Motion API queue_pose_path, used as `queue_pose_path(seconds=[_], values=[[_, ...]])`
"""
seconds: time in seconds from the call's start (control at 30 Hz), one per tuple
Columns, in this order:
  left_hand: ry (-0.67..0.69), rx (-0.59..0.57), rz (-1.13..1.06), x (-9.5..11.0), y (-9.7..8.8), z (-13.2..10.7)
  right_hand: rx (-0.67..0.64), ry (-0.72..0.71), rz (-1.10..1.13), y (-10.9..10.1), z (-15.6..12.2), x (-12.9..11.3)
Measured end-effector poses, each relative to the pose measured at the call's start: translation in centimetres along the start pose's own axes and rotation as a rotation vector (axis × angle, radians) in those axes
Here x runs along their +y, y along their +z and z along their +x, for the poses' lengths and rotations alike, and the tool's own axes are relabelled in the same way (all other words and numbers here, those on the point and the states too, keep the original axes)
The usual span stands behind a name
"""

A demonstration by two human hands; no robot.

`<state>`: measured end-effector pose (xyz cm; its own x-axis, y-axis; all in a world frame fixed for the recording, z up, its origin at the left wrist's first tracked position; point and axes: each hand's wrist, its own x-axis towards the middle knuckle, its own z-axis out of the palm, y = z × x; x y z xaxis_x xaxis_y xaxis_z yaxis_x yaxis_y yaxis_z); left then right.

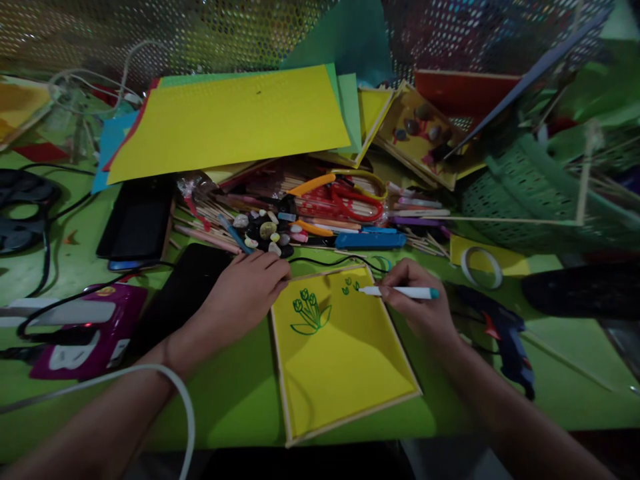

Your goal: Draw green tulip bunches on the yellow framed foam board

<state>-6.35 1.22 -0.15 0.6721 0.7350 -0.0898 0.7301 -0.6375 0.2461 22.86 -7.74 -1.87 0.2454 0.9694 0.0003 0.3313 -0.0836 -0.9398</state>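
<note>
Currently | yellow rectangular wood-edged panel (350,373): worktop (235,413) 6 o'clock | green tulip drawing (317,325) apparently complete, 11 o'clock; second motif (345,291) partial, 1 o'clock | left hand (257,280) half-uncurled, no visible grip; right hand (423,307) pinching white teal-ended marker (407,292)

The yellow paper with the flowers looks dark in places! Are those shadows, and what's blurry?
Head view: yes, soft shadows fall across the framed yellow paper, though the green flowers read clearly; head view: the light is dim, especially towards the corners; head view: the green basket at the right looks soft and smeared, perhaps from the lens.
</note>
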Motion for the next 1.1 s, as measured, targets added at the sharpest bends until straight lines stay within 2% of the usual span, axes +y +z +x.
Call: queue_pose_path(seconds=[0.33, 0.7, 1.1], values=[[0.022, 0.017, 0.000, -0.04, -0.02, -0.02, 0.046, 0.003, 0.018, 0.06, 0.02, -0.13], [0.012, 0.009, 0.012, 0.14, -0.25, 0.00, 0.007, -0.006, -0.017, 0.19, 0.16, -0.16], [0.017, 0.018, 0.014, -0.01, -0.01, -0.06, 0.030, -0.009, -0.010, 0.13, 0.20, -0.13]])
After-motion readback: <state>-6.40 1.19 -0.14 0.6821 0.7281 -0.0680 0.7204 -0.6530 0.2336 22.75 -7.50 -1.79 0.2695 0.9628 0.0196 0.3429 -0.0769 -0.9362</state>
